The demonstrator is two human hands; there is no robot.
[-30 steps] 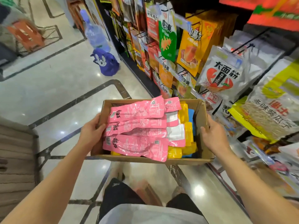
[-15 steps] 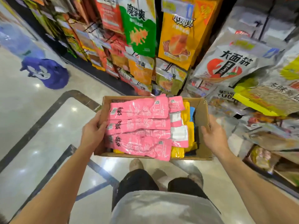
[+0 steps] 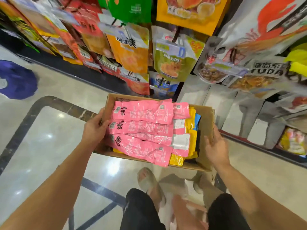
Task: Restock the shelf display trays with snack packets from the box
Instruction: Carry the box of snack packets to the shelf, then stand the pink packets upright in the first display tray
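Cardboard box (image 3: 206,118), held above the floor facing the shelf: left hand (image 3: 94,128) grips its left wall and right hand (image 3: 216,148) grips its right wall, fingers partly hidden. Contents: pink packets (image 3: 142,127) with barcodes and black characters too blurred to read, lying over mostly covered yellow packets (image 3: 191,123) and a blue packet (image 3: 197,118). Beyond: hanging snack bags (image 3: 131,52), motion-blurred, one grey bag (image 3: 272,72) lettered "TUDA", cut off; a purple object (image 3: 16,80) on the floor.

arms (image 3: 49,188): bare | shorts (image 3: 141,213): black | footwear: beige slippers (image 3: 147,180), blurred
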